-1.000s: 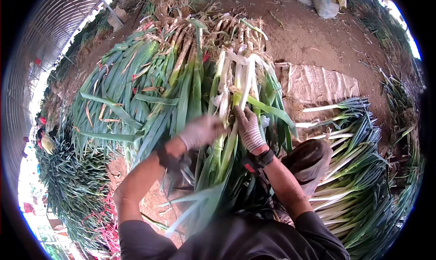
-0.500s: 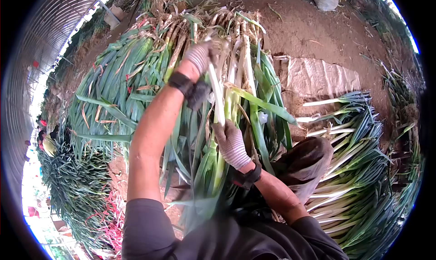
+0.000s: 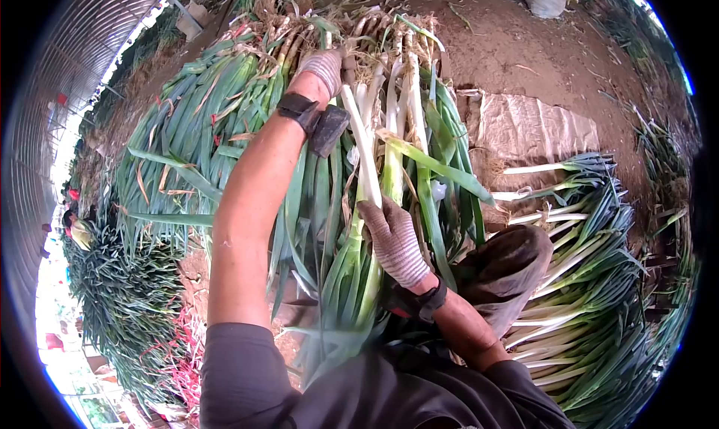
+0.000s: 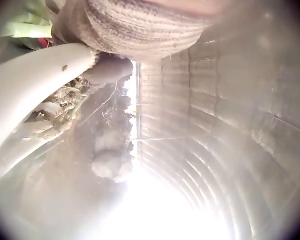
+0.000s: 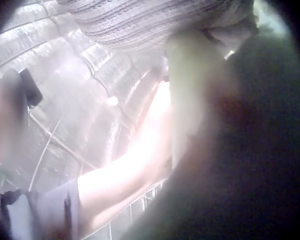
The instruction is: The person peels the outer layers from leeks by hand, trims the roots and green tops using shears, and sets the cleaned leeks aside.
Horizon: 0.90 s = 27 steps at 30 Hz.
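Observation:
A peeled leek with a white stalk (image 3: 362,146) slants between two gloved hands. My left hand (image 3: 322,71) grips its root end; in the left wrist view the glove (image 4: 135,30) curls over the white end (image 4: 50,70). Lower down, my right hand (image 3: 395,243) holds the leek where white turns green, thumb and fingers round it. The right wrist view has the striped glove (image 5: 140,22) above a blurred pale green stalk (image 5: 190,75). Under and beside the hands lie more leeks (image 3: 416,107), roots pointing away.
A row of white-stemmed leeks (image 3: 554,279) lies on the right, beside a bent knee (image 3: 513,260). A flattened sack (image 3: 532,133) is on the soil. Unpeeled leeks (image 3: 187,122) spread at the left, with another green pile (image 3: 120,301) beyond.
My left hand has moved up from mid-stalk to the root end. My right hand has shifted down and slightly left, now round the leek, whose white stalk shows bare.

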Each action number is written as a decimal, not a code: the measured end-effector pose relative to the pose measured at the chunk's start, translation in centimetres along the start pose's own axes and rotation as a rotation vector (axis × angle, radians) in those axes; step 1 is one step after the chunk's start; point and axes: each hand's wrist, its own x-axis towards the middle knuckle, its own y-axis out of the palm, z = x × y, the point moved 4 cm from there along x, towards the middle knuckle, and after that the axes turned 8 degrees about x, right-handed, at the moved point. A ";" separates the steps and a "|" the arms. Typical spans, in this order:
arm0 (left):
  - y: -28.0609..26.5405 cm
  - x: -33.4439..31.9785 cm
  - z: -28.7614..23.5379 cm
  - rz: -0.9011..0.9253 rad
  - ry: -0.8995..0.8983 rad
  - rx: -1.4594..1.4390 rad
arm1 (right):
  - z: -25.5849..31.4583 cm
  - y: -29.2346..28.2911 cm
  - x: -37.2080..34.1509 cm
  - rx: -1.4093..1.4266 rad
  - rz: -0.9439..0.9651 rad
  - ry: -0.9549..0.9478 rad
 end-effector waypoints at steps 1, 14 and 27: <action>0.4 0.0 -0.2 -0.026 0.021 -0.003 | 0.5 -0.1 -0.2 -0.018 -0.001 -0.005; -3.0 -6.9 -0.5 -0.078 0.119 1.403 | -0.2 -8.1 -0.9 0.247 -0.326 -0.095; 1.1 -16.1 18.9 0.060 0.054 1.325 | -3.0 -9.2 0.8 0.250 -0.277 -0.012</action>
